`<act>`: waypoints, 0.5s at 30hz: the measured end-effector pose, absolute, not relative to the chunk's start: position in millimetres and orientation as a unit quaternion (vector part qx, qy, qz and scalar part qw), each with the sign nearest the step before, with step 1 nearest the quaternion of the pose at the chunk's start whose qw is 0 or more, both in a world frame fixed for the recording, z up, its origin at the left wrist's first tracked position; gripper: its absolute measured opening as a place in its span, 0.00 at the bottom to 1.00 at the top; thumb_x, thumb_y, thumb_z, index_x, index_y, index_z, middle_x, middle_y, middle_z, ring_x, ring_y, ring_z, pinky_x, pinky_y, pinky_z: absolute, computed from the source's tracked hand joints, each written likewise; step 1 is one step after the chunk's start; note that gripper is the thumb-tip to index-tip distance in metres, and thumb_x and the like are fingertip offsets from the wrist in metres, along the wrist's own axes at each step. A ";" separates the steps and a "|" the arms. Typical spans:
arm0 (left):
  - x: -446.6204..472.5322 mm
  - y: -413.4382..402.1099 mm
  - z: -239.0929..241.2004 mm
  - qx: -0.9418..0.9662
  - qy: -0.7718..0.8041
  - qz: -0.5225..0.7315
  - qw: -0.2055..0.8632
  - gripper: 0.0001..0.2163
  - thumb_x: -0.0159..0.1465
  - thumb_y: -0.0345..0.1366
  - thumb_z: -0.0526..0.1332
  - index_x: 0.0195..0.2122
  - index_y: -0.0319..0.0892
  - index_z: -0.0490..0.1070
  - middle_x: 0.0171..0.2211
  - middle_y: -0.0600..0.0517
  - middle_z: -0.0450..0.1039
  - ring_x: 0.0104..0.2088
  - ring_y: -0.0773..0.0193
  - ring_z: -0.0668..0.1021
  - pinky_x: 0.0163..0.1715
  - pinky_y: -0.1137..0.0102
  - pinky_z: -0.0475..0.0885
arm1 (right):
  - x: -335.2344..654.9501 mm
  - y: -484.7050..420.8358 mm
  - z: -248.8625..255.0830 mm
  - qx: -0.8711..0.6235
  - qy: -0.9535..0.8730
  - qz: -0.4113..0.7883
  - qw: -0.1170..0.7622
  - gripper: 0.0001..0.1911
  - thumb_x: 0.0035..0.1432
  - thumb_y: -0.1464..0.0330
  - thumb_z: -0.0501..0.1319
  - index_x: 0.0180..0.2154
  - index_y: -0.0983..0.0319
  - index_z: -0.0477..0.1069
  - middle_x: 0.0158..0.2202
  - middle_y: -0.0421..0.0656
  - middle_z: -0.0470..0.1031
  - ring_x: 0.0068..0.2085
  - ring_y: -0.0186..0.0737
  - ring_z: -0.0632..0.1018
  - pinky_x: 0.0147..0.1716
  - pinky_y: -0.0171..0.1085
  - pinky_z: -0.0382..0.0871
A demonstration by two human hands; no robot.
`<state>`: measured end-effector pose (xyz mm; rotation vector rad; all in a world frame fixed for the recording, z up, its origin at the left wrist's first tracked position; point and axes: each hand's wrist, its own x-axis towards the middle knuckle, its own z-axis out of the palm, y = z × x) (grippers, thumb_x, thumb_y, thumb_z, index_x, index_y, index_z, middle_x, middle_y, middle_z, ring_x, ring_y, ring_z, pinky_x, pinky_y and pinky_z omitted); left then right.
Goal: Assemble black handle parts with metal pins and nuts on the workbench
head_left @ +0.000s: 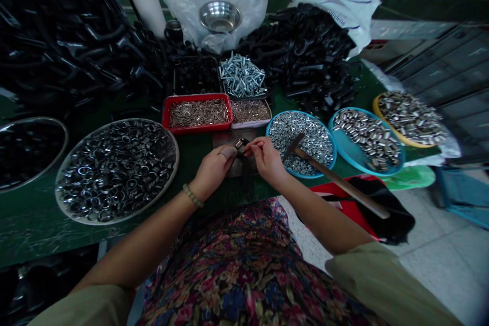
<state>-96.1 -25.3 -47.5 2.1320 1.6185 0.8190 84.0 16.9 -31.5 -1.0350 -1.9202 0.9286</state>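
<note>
My left hand (215, 169) is closed on a small black part with a shiny metal piece (241, 144) at its top; the exact kind cannot be made out. The part is held over a flat metal block (225, 138) on the bench. From the right, the pinched fingertips of my right hand (269, 162) meet the part, and whatever sits between them is too small to name. Beside that hand, a hammer (336, 179) lies across a blue basin (333, 159) of small shiny metal pieces.
A red tray (165, 114) of pins and a white tray (250, 124) of tiny pieces stand ahead. To the left is a wide tray (176, 155) of black rings. Bolts (242, 74), heaped black parts (305, 61) and a steel bowl (220, 16) are farther back.
</note>
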 end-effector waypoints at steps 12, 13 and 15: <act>-94.5 -26.4 -48.1 0.761 0.585 0.258 0.113 0.09 0.68 0.34 0.53 0.43 0.42 0.72 0.43 0.47 0.75 0.42 0.60 0.76 0.44 0.68 0.71 | 65.1 53.6 -17.1 -0.422 -0.666 0.475 0.391 0.13 0.67 0.55 0.47 0.34 0.56 0.54 0.23 0.34 0.70 0.19 0.32 0.72 0.21 0.32 0.67; -94.1 -26.8 -47.1 0.760 0.586 0.257 0.111 0.09 0.68 0.35 0.53 0.43 0.42 0.72 0.43 0.47 0.75 0.42 0.60 0.76 0.44 0.68 0.71 | 69.3 57.1 -15.7 -0.425 -0.640 0.473 0.431 0.14 0.67 0.54 0.44 0.35 0.56 0.54 0.23 0.34 0.69 0.19 0.32 0.71 0.21 0.32 0.67; -93.6 -26.6 -44.2 0.760 0.590 0.251 0.109 0.10 0.68 0.35 0.52 0.43 0.42 0.72 0.43 0.48 0.75 0.42 0.60 0.77 0.43 0.69 0.70 | 83.9 62.8 -15.0 -0.431 -0.633 0.415 0.491 0.13 0.68 0.56 0.42 0.40 0.56 0.56 0.27 0.37 0.72 0.24 0.33 0.74 0.26 0.34 0.71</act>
